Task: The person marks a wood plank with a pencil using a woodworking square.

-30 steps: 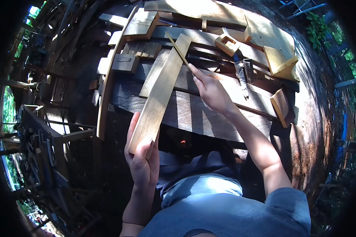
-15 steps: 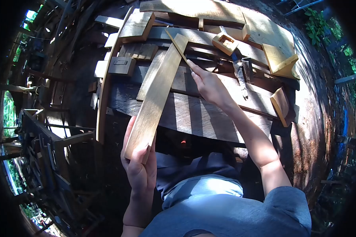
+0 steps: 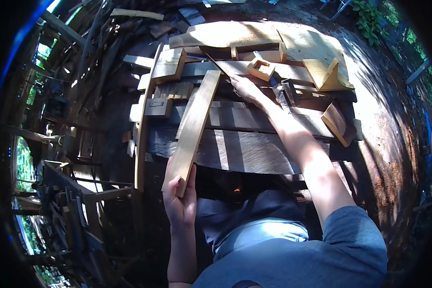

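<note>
My left hand (image 3: 181, 199) is wrapped round the near end of a long wooden board (image 3: 195, 129), thumb on top. The board slants away from me, its far end over the workbench (image 3: 249, 151). At that far end my right hand (image 3: 245, 90) grips a thin wooden strip (image 3: 217, 63), which points up and to the left beside the board's tip. Whether the strip touches the board cannot be made out. A small hollowed wooden block (image 3: 261, 69) lies just beyond my right hand.
A thick block (image 3: 169, 65) and a smaller block with a slot (image 3: 158, 107) lie at the bench's left, by a long upright plank (image 3: 146, 120). Angled wooden pieces (image 3: 329, 77) are at the right. A timber frame (image 3: 108, 193) stands at lower left.
The view has shifted, showing more ground beyond the bench. My right hand and the strip have moved away from me relative to the bench. Both hands keep their holds.
</note>
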Demonstrator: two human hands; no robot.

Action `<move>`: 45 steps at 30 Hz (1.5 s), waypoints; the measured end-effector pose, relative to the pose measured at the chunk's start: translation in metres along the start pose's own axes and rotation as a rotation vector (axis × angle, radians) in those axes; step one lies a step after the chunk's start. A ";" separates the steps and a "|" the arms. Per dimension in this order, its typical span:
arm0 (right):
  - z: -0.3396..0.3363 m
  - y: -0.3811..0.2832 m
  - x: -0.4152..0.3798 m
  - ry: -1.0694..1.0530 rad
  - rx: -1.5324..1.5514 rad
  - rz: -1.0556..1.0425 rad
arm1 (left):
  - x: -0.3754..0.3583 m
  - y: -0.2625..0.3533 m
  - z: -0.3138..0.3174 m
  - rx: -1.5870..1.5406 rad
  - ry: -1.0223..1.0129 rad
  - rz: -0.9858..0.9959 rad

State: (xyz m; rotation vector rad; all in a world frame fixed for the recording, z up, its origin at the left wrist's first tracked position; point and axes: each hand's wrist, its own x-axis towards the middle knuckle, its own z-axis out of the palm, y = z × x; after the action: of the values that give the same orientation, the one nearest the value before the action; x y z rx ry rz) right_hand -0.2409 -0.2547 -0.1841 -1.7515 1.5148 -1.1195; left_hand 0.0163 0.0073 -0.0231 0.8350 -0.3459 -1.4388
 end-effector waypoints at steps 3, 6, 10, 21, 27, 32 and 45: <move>-0.037 -0.050 -0.007 -0.105 0.215 0.340 | 0.007 0.011 -0.030 -0.147 0.074 -0.081; -0.059 -0.068 -0.023 0.029 0.410 0.447 | -0.001 0.024 -0.033 -0.116 0.047 -0.085; -0.071 -0.045 -0.043 -0.019 0.885 0.492 | -0.010 0.054 -0.045 -0.066 -0.075 -0.143; -0.070 -0.153 -0.191 0.328 1.245 0.737 | 0.043 0.028 0.022 -0.138 -0.346 0.306; -0.031 -0.186 -0.263 0.253 1.117 0.503 | 0.035 -0.085 0.057 0.125 -0.261 0.038; -0.075 -0.160 -0.264 0.169 0.888 0.320 | 0.050 -0.052 0.043 0.186 -0.412 -0.247; -0.077 -0.143 -0.219 -0.136 0.066 0.287 | 0.042 -0.028 0.014 -0.424 -0.337 -0.530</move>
State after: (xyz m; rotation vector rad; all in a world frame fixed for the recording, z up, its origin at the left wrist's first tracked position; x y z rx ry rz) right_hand -0.2373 -0.0044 -0.0760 -1.4776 1.5665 -0.8774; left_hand -0.0071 -0.0346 -0.0437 0.3420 -0.0574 -2.0647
